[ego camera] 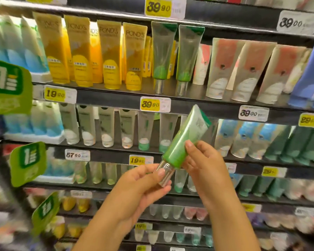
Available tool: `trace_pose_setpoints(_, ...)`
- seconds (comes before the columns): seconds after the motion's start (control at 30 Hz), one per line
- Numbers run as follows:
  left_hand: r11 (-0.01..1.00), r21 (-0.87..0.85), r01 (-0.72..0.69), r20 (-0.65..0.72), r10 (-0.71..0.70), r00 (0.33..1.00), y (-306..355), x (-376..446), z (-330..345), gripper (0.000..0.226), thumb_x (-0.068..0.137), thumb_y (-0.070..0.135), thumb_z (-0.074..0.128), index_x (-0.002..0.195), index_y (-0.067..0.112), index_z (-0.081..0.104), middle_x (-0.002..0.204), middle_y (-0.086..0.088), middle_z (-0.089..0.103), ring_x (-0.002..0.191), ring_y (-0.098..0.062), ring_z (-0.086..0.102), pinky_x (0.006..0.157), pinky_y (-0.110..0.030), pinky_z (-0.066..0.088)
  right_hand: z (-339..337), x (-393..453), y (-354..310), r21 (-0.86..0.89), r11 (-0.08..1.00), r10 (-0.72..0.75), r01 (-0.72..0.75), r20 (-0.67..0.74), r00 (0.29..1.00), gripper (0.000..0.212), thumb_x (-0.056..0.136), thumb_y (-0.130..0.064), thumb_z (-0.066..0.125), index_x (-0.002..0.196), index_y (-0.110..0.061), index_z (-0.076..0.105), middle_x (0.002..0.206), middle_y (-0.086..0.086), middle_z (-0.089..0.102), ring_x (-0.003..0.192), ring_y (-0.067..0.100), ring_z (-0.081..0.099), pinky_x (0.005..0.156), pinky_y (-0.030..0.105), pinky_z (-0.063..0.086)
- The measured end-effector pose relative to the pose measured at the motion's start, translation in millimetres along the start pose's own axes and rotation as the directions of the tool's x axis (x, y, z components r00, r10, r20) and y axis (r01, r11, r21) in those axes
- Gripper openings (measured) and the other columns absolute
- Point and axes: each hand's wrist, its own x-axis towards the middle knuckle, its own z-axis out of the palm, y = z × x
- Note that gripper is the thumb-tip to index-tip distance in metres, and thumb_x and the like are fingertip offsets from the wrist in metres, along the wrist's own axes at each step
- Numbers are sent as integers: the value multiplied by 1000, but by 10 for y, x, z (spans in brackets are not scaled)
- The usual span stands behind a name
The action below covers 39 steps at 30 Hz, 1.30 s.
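Observation:
I hold a green tube (pixel 184 138) with a silver cap tilted in front of the shop shelves, cap end down-left, crimped end up-right. My left hand (pixel 141 185) grips the silver cap between thumb and fingers. My right hand (pixel 203 163) holds the tube's lower body from the right, thumb on its front. Two matching green tubes (pixel 172 57) stand upright on the shelf above.
Dark shelves (pixel 116 98) carry rows of tubes: yellow tubes (pixel 91 51) upper left, pale tubes with pink panels (pixel 246 69) upper right, white-green ones (pixel 105 125) in the middle row. Price tags (pixel 155 104) line the shelf edges. Green promo signs (pixel 9 86) stick out at left.

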Motion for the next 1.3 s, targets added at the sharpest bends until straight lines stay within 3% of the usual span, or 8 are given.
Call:
trace_pose_setpoints(0.2, 989, -104, 105, -37, -109, 993, -294, -350, -149, 21, 62, 7, 69, 80, -4, 74, 89, -22, 71, 75, -26, 71, 59, -26, 57, -53, -268, 258, 65, 993, 95, -98, 42, 995, 30, 88, -8, 53, 115, 5, 56, 72, -1, 70, 67, 9, 66, 73, 31, 54)
trace_pose_setpoints(0.33, 983, -143, 113, -92, -127, 988, -429, -536, -231, 23, 69, 6, 66, 87, -7, 71, 103, -27, 68, 90, -31, 70, 65, -28, 58, -11, -427, 390, 65, 988, 135, -139, 64, 989, 51, 73, -18, 64, 118, 2, 56, 93, 11, 71, 81, 19, 68, 70, 32, 56)
trace_pose_setpoints(0.43, 985, -140, 103, -129, -121, 984, -477, -619, -283, 21, 70, 5, 64, 86, -5, 72, 104, -25, 68, 96, -33, 68, 68, -30, 59, 32, -505, 465, 62, 982, 175, -180, 66, 982, 57, 69, -17, 66, 122, 1, 53, 106, 18, 69, 97, 32, 66, 83, 41, 55)
trace_pose_setpoints(0.57, 983, -161, 86, -148, -110, 983, -479, -657, -340, 23, 69, 3, 64, 88, -7, 71, 102, -25, 69, 93, -34, 69, 71, -34, 59, 80, -541, 484, 65, 981, 181, -185, 61, 982, 52, 73, -12, 66, 122, -2, 51, 104, 14, 71, 95, 28, 68, 81, 39, 56)
trace_pose_setpoints(0.83, 959, -251, 129, 26, -127, 992, -260, -549, -383, 26, 66, 9, 69, 86, -7, 73, 93, -26, 68, 80, -31, 69, 64, -33, 58, 250, -481, 310, 78, 997, 28, -28, -1, 1000, 52, 68, -19, 68, 116, -5, 53, 87, 2, 75, 81, 14, 71, 64, 23, 55)
trace_pose_setpoints(1.0, 933, -283, 224, 114, -199, 973, -153, -470, -389, 26, 68, 16, 63, 76, -7, 74, 84, -29, 68, 64, -27, 68, 54, -31, 58, 322, -490, 290, 116, 993, -25, 30, -43, 999, 47, 73, -17, 65, 117, -5, 53, 89, 3, 74, 80, 13, 70, 65, 23, 56)
trace_pose_setpoints(1.17, 937, -235, 257, 206, -211, 956, -111, -424, -436, 25, 66, 10, 66, 82, -8, 73, 83, -27, 66, 66, -29, 67, 57, -31, 59, 354, -504, 331, 75, 997, 2, 4, -87, 996, 32, 88, -10, 55, 120, -4, 55, 92, 8, 71, 81, 16, 68, 78, 36, 56)
trace_pose_setpoints(1.3, 942, -202, 268, 263, -212, 941, -121, -389, -489, 24, 72, 3, 66, 90, -11, 69, 84, -25, 65, 68, -31, 67, 58, -32, 58, 392, -528, 346, -20, 1000, 3, -5, -91, 996, 24, 88, -20, 53, 106, -5, 60, 75, 1, 65, 71, 13, 62, 66, 28, 53)
